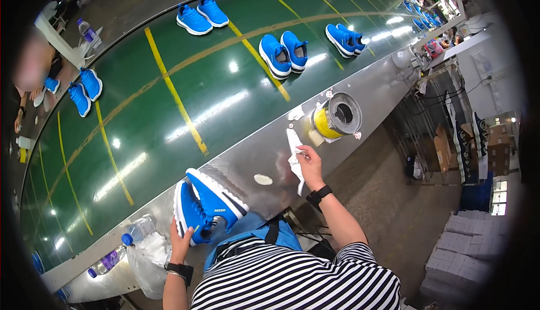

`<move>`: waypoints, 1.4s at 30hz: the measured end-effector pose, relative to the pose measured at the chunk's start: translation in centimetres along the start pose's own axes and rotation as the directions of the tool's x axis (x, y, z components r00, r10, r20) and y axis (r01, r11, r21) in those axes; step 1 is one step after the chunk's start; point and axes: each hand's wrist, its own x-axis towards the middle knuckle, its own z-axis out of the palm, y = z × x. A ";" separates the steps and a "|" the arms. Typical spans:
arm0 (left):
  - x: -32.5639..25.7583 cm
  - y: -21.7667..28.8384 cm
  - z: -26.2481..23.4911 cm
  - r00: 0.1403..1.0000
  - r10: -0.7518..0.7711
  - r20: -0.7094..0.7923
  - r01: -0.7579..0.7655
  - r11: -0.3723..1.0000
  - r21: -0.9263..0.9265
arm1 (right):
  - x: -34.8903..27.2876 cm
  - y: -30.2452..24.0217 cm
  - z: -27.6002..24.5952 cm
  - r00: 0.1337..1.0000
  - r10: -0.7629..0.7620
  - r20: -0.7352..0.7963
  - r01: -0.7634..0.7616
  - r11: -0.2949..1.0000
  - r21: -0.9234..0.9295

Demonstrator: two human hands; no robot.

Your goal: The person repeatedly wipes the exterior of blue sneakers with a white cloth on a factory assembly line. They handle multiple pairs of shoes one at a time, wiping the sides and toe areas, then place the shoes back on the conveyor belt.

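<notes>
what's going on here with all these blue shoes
A person in a striped top is at a metal ledge beside a green conveyor belt. Their left hand grips a blue sneaker, with its mate right next to it. Their right hand holds a white cloth near a round metal tin with a yellow band. More blue sneaker pairs sit on the belt.

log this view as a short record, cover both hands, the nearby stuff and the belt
left hand: grips a blue shoe
beside that shoe: its matching shoe
right hand: holds a white cloth or tissue
near right hand: round metal can, yellow band
near left hand: blue-capped plastic bottle, white plastic bag
belt: green, yellow lines, several pairs of blue shoes
</notes>
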 end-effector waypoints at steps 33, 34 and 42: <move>-0.5 3.2 -0.5 0.984 -0.176 0.005 0.176 0.984 -0.018 | 13.7 -8.7 -11.8 0.916 -0.398 0.057 0.116 0.126 -0.985; -0.5 3.4 -0.4 0.987 -0.157 0.024 0.159 0.985 -0.066 | 13.9 -8.5 -12.0 0.924 -0.374 0.082 0.125 0.093 -0.988; -0.7 3.4 -0.5 0.984 -0.171 0.055 0.177 0.972 -0.157 | 12.9 -9.0 -14.5 0.945 -0.293 -0.144 0.132 0.747 -0.652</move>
